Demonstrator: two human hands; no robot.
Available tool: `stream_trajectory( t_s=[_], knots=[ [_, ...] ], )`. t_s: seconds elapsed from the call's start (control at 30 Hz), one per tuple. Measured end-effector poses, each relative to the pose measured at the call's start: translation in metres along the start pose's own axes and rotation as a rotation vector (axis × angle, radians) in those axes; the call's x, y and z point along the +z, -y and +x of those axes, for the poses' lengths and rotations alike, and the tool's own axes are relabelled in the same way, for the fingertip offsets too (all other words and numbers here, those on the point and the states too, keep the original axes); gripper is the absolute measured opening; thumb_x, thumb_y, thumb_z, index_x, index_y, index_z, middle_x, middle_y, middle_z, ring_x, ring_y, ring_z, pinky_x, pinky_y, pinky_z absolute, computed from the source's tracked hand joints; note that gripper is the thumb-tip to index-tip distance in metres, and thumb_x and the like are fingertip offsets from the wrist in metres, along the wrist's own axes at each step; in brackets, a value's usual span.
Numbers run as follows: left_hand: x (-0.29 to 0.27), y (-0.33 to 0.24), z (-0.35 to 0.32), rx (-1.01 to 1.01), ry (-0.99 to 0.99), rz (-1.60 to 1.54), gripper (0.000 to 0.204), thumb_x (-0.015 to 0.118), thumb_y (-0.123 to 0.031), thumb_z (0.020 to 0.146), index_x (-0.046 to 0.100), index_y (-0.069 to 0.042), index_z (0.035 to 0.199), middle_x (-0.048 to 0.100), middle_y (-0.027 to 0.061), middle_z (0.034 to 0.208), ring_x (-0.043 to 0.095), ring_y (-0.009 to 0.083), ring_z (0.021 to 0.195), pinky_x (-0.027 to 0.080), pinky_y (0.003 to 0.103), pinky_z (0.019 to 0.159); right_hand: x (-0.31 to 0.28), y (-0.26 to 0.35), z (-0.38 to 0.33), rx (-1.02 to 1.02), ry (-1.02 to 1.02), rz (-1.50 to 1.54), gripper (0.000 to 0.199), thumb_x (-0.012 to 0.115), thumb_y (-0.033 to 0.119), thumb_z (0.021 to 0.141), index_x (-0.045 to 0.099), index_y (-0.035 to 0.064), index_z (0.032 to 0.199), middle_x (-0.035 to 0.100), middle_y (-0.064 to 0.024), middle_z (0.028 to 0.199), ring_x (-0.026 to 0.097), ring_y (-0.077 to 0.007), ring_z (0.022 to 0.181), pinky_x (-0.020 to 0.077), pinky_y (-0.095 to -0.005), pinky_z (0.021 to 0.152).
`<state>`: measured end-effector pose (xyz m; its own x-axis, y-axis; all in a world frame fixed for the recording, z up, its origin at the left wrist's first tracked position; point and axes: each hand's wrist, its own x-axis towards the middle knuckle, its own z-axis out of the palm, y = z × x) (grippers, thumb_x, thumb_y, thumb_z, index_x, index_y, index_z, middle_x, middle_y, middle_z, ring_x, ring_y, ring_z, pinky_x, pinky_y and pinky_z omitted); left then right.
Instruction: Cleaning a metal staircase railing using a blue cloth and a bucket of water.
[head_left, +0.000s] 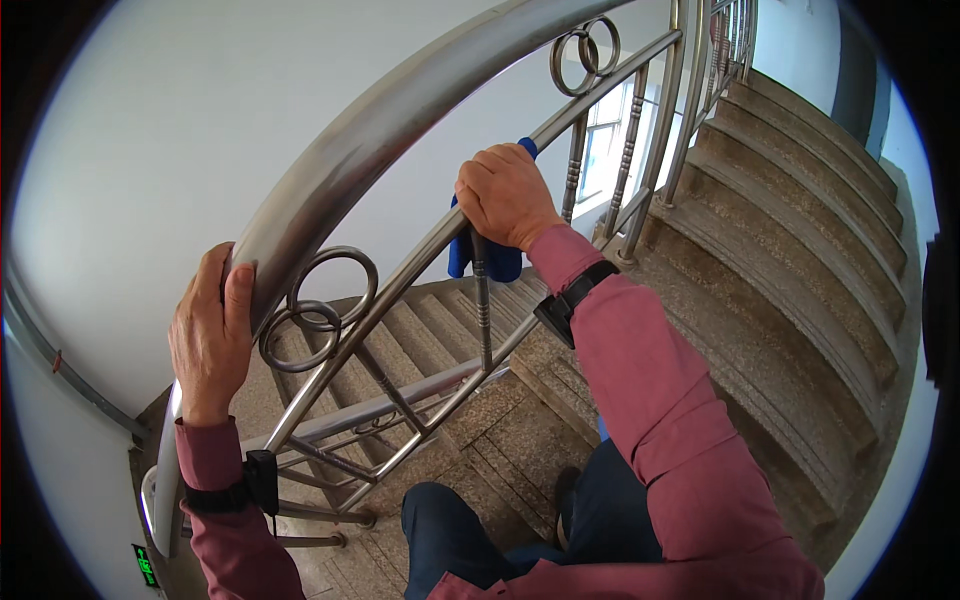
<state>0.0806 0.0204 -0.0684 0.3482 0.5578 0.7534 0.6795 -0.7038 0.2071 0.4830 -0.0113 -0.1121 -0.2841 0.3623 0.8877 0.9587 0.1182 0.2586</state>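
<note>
My left hand (212, 335) is wrapped round the thick metal handrail (345, 150) at its lower stretch, thumb on the near side. Further up, my right hand (508, 195) is closed over the thinner rail (430, 245) that runs beneath the handrail. Between that hand and the thinner rail is a blue cloth (500, 262), which hangs down on both sides of a baluster (482, 300). Part of the cloth is hidden under my fingers. Metal rings (318, 310) fill the gap between the two rails beside my left hand.
Stone steps (790, 260) climb on the right, and another flight (395, 330) goes down beyond the railing. My legs (450, 530) are on the landing (490, 445). A window (600, 140) shows behind the balusters. Low on the left is a green lit sign (146, 565).
</note>
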Motion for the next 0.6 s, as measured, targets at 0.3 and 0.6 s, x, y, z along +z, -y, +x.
stream_trajectory(
  t_s=[0.3,0.6],
  knots=[
    [-0.003,0.001,-0.001,0.001,0.01,-0.002,0.049,0.047,-0.047,0.116,0.066,-0.004,0.132,0.073,0.021,0.1,0.072,0.041,0.089,0.054,0.047,0.079,-0.007,-0.041,0.003,0.018,-0.024,0.035,0.015,0.062,0.02,0.099,0.062,0.0077,0.091,0.067,-0.0112,0.092,0.065,-0.0344,0.096,0.0488,-0.0478,0.099],
    [0.001,0.001,-0.001,0.015,-0.01,-0.019,0.048,0.047,-0.045,0.116,0.066,-0.004,0.133,0.072,0.0223,0.098,0.071,0.0405,0.088,0.054,0.046,0.079,-0.019,-0.079,0.009,0.06,0.005,-0.027,0.02,0.058,0.02,0.101,0.062,0.0061,0.088,0.066,-0.0141,0.087,0.065,-0.0364,0.094,0.0496,-0.0486,0.096]
  ],
)
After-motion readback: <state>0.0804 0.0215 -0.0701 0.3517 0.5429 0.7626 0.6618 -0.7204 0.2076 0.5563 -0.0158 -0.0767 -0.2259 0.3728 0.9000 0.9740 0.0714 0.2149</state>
